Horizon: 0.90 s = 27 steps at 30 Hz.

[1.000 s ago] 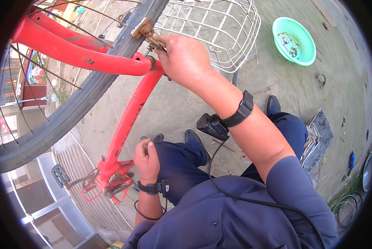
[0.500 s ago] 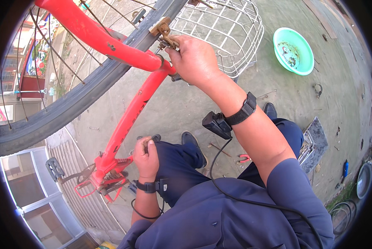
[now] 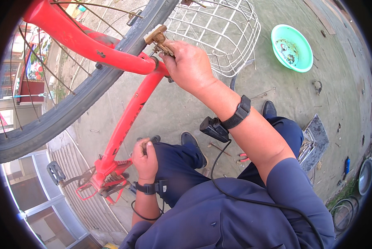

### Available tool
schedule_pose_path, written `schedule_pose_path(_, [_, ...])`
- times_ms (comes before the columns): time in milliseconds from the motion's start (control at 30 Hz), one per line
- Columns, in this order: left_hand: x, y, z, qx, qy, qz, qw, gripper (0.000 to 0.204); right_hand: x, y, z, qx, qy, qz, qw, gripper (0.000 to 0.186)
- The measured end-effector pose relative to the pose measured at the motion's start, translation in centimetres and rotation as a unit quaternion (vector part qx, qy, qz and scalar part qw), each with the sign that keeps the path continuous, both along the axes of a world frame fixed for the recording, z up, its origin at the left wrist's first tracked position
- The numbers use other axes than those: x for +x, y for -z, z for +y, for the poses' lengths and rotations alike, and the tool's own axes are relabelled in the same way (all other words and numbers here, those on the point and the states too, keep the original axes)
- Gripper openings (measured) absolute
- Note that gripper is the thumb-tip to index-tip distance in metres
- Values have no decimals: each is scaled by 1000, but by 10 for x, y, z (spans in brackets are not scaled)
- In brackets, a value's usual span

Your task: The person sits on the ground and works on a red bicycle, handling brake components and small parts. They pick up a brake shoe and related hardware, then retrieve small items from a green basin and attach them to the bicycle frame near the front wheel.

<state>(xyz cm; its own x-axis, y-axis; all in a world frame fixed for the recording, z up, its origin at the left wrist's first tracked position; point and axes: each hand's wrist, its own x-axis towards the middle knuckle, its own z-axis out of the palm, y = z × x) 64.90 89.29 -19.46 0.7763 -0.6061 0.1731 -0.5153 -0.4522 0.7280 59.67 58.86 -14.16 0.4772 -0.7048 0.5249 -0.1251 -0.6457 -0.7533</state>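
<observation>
My right hand grips a rusty bicycle brake caliper beside the tyre of a red bicycle. A pale brake block sits at the caliper's upper end, near the tyre. The caliper lies close to where the red fork meets the red frame tube. My fingertips behind it are partly hidden. My left hand is closed in a loose fist over my knee, next to the frame's lower end with its crank and black pedal. What it holds, if anything, is hidden.
A white wire basket stands behind the caliper. To the right on the ground are a mint-green basin with dark bits inside, red-handled pliers, a grey metal tray of tools and a blue-handled tool.
My right hand and the brake caliper have shifted slightly left and down. The wheel and fork have also shifted left in view. My left hand stays nearly still.
</observation>
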Motion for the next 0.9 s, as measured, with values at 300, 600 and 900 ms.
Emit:
schedule_pose_path(300, [-3, -5, 1, 5, 4, -13, 1000, 10, 2, -3, 6, 8, -52, 51, 997, 19])
schedule_pose_path(600, [-3, -5, 1, -17, 2, 27, 999, 13, -1, -6, 7, -12, -65, 75, 995, 27])
schedule_pose_path(900, [11, -17, -43, -267, -24, 415, 869, 27, -1, -5, 1, 66, -58, 153, 984, 27])
